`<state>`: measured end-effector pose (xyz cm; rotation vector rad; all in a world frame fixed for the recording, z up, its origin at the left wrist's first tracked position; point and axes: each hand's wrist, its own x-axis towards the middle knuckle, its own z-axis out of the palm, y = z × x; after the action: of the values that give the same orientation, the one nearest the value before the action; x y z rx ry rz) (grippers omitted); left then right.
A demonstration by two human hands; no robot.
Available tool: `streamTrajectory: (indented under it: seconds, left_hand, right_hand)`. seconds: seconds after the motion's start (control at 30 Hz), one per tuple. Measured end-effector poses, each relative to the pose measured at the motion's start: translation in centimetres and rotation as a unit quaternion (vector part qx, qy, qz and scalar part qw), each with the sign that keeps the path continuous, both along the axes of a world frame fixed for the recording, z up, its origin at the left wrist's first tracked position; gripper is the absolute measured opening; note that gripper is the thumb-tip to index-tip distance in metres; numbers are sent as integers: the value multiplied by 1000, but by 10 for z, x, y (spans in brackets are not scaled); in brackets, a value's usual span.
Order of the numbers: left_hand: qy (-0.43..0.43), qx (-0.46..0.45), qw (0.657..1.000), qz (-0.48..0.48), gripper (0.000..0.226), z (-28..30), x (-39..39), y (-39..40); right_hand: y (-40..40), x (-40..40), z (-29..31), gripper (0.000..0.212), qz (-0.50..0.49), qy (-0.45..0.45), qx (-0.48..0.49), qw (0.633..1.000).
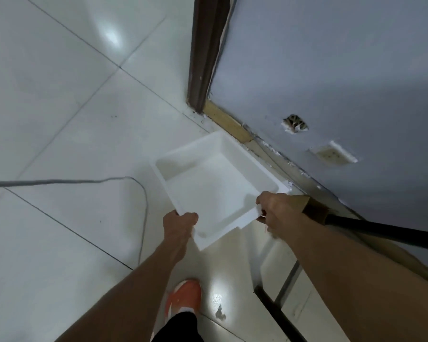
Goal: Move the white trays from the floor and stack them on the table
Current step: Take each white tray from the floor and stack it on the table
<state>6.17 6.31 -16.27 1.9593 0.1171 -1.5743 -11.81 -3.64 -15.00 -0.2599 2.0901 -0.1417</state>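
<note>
A square white tray (215, 191) with raised walls is held in the air over the white tiled floor, close to the wall's base. My left hand (181, 225) grips its near left corner. My right hand (274, 211) grips its near right corner. The tray's inside is empty. No table top is in view.
A grey cable (89, 181) lies across the floor on the left and curves toward me. A blue-grey wall (331, 70) with a dark door frame (205, 50) stands on the right. A dark metal frame (381, 230) runs under my right arm. My orange shoe (185, 297) is below.
</note>
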Motion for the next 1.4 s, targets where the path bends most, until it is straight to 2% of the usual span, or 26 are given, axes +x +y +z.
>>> streamTrajectory:
  seconds: [0.13, 0.3, 0.4, 0.53, 0.63, 0.83, 1.03, 1.23, 1.4]
  left_hand:
    - [-10, -26, 999, 21, 11, 71, 16, -8]
    - [-21, -73, 997, -1, 17, 173, 23, -17]
    - [-46, -114, 992, -20, 23, 236, 21, -19]
    - [-96, -163, 981, -38, 28, 313, 12, -17]
    - [-131, -195, 971, -42, 26, 370, 2, -7]
    - [-152, -239, 958, -39, 23, 468, -22, 24]
    - [-147, -300, 940, -62, 21, 549, -67, 38]
    - [-158, -334, 926, -78, 22, 607, -105, 60]
    - [-164, -347, 916, -117, 22, 636, -139, 77]
  right_hand:
    - [-22, 6, 79, 15, 48, 1, -38, 998]
    - [-45, 1, 184, 33, 103, 26, -105, 989]
    - [-44, -14, 249, 30, 204, 63, -131, 968]
    - [-21, -33, 339, 30, 312, 52, -144, 938]
    - [3, -49, 390, 35, 356, 56, -154, 920]
    - [41, -89, 484, 37, 382, 31, -174, 907]
    - [66, -139, 564, 37, 390, 52, -206, 896]
    - [102, -185, 617, 45, 360, 31, -239, 901]
    - [138, -227, 633, 50, 314, 23, -255, 914]
